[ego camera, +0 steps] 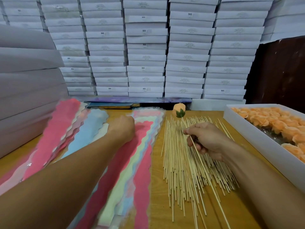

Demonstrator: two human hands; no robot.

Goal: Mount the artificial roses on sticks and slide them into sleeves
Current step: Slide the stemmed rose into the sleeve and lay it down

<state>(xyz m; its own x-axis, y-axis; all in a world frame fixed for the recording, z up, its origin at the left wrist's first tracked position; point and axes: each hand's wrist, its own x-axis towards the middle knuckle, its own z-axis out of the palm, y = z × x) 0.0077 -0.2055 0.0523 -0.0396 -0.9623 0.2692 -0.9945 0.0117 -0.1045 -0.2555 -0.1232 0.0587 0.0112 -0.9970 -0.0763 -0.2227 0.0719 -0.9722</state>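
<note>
— Two hands, what are they doing? Start at the left.

— Far left there are big pale sheets [28,76] piled up beside the table [158,162]. Next to them lie the sleeves [82,129], fanned out flat on the table, pink, blue, white and light green, with wavy edges. My left hand [122,128] is over them, reaching away from me. Its fingers curl under at the top of the sleeves. I can only see the back of it, so I cannot tell if the grip has a sleeve in it.

— And in the middle?

— A heap of thin wooden sticks [184,166] lies on the table, just right of the sleeves. My right hand [206,141] is above that heap. Its grip is narrow and pinches one stick [212,187] between thumb and fingers. That stick slants from near me up and away.

— Where is the rose?

— One orange rose [179,109] with green leaves under it sits on the far tip of the stick I hold, up in the air past the heap.

— What is on the right?

— A white box [257,138] full of more orange roses [270,123] stands at the table's right edge. Behind everything, white flat boxes [145,47] are stacked high like a wall.
</note>
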